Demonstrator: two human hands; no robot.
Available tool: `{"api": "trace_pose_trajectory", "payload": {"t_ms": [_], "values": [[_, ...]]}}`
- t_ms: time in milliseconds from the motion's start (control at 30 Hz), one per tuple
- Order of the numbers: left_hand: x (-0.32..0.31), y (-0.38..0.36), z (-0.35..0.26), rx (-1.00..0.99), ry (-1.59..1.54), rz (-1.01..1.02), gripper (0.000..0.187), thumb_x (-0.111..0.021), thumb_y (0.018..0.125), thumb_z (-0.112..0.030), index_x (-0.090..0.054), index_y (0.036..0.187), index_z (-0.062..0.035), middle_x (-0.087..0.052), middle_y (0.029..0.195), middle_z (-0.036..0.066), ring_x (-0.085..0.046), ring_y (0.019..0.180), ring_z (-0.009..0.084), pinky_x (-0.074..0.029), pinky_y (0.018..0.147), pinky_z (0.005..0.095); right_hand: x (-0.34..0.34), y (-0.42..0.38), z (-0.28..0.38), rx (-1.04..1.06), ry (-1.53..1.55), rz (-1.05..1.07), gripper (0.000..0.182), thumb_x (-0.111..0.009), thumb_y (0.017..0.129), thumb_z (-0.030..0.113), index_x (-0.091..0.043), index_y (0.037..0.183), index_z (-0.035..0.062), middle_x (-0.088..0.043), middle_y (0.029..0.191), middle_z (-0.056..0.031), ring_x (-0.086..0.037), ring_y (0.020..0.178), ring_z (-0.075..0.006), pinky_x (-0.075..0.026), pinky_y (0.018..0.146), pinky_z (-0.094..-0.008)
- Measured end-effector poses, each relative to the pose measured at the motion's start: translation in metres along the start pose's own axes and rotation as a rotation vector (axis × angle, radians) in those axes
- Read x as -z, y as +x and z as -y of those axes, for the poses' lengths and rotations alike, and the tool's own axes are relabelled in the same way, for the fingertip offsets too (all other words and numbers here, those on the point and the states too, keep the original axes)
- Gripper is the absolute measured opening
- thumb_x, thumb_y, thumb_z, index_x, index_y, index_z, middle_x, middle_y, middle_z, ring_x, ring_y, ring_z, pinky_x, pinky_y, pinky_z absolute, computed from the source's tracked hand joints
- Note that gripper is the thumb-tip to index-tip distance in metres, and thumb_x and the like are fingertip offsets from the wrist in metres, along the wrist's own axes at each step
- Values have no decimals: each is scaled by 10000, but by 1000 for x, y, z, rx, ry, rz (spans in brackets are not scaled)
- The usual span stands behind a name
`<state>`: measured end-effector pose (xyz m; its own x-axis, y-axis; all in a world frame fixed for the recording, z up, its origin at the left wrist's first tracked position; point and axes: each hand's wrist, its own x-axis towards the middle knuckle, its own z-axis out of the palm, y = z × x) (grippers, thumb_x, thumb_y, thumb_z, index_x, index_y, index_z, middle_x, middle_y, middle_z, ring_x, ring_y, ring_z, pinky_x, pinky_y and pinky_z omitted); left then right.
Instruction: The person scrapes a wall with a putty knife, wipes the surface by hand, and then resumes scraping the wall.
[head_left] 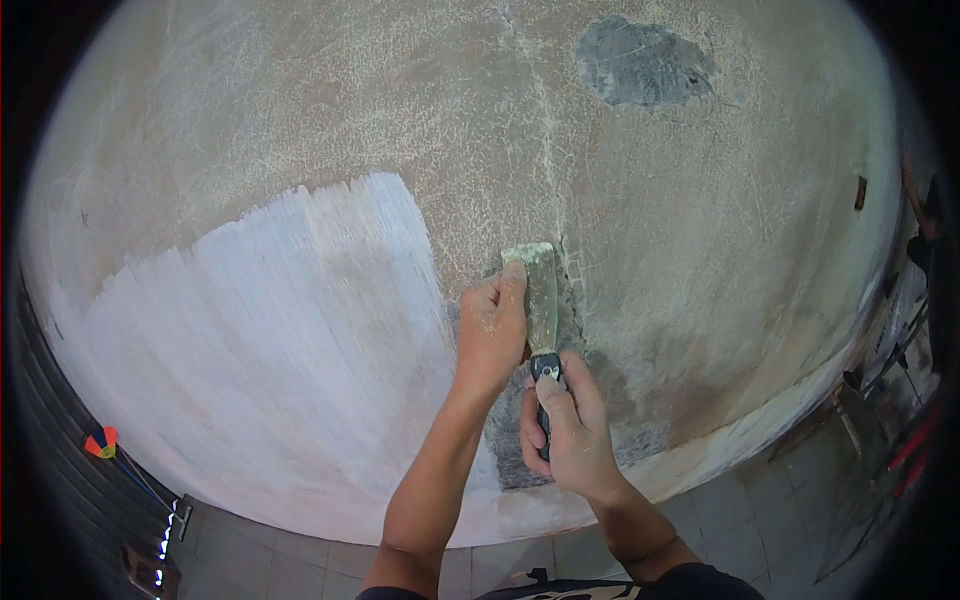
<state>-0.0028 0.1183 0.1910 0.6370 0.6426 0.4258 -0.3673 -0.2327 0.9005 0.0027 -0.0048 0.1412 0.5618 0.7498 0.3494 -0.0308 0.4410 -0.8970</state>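
A putty knife (542, 300) with a worn, speckled metal blade and a dark handle is held upright in front of the wall (350, 110). My right hand (573, 425) is wrapped round its handle, the thumb lying along the front. At the upper left of the blade, my left hand (493, 325) is closed on the blade's edge, with the thumb on its face near the tip; its other fingers are partly hidden. Just right of the blade a crack (570, 285) runs down the wall. White coating (300, 300) covers the wall to the left of my hands.
A dark grey patch (645, 62) shows high on the wall, and another grey area lies behind my right hand. Grey floor tiles (270, 555) run along the bottom. A multicoloured object (101, 441) stands at the far left; cluttered tools lie at the right edge.
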Motion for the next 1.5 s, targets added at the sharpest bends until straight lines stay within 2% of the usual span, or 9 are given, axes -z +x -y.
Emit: {"api": "trace_pose_trajectory", "payload": {"t_ms": [100, 333, 433, 533, 733, 833, 1033, 1100, 1500], "values": [[4, 11, 26, -168, 71, -21, 506, -453, 1012, -319, -502, 616, -8, -409, 529, -27, -348, 537, 58, -305, 470, 301, -1, -3, -1, 21, 15, 9, 129, -340, 1008, 185, -400, 990, 73, -412, 589, -43, -346, 368, -102, -283, 308, -250], [0, 8, 8, -162, 98, -51, 497, -469, 1005, -306, -487, 611, -2, -401, 527, -21, -373, 539, 61, -311, 467, 304, -3, 0, 8, -1, 45, 10, 86, -365, 1003, 159, -373, 975, 78, -424, 580, -21, -349, 373, -74, -296, 322, -235], [4, 0, 6, 34, -4, 4, 501, -476, 1002, -309, -483, 619, 14, -413, 532, -16, -377, 539, 66, -308, 466, 305, -2, -1, -2, -4, 39, 0, 89, -366, 1003, 164, -377, 986, 77, -425, 581, -19, -356, 382, -75, -304, 327, -233], [6, 4, 29, -181, 136, -56, 514, -472, 1004, -316, -479, 617, 23, -414, 529, -15, -375, 535, 69, -314, 462, 305, 1, -3, -11, -15, 4, -17, 104, -350, 1000, 165, -391, 990, 69, -417, 585, -31, -355, 375, -90, -293, 319, -241], [3, 6, 9, -33, -28, -27, 510, -468, 1006, -298, -460, 603, 15, -389, 533, -26, -340, 541, 69, -292, 467, 321, -2, 1, 4, -7, 33, 6, 86, -374, 1002, 150, -392, 1016, 67, -427, 584, -16, -370, 397, -81, -303, 332, -239], [8, 4, 32, -222, 145, -86, 501, -469, 1006, -296, -459, 598, -6, -394, 536, -30, -341, 548, 63, -288, 470, 322, 0, -5, -13, -28, 31, -2, 88, -375, 1004, 154, -391, 1006, 67, -424, 584, -15, -368, 395, -82, -300, 329, -240], [7, 5, 10, -63, 4, -42, 480, -471, 1006, -282, -442, 604, -22, -376, 547, -33, -331, 562, 61, -282, 481, 303, -10, 3, 3, -10, 23, 2, 91, -371, 1006, 155, -366, 955, 80, -422, 583, -12, -367, 391, -81, -305, 326, -236], [7, 12, 23, -221, 46, -82, 479, -478, 1003, -280, -428, 601, -24, -362, 546, -35, -313, 553, 64, -266, 475, 304, -9, 2, -1, 8, 24, -2, 94, -369, 1005, 152, -357, 940, 85, -422, 582, -12, -364, 390, -80, -306, 325, -235], [12, 8, 28, -240, 98, -93, 487, -481, 1002, -282, -444, 598, -11, -382, 539, -32, -323, 543, 68, -273, 470, 307, -9, 3, -10, 17, 24, -18, 94, -385, 995, 142, -344, 935, 83, -429, 583, -13, -355, 391, -75, -303, 327, -232]]}}
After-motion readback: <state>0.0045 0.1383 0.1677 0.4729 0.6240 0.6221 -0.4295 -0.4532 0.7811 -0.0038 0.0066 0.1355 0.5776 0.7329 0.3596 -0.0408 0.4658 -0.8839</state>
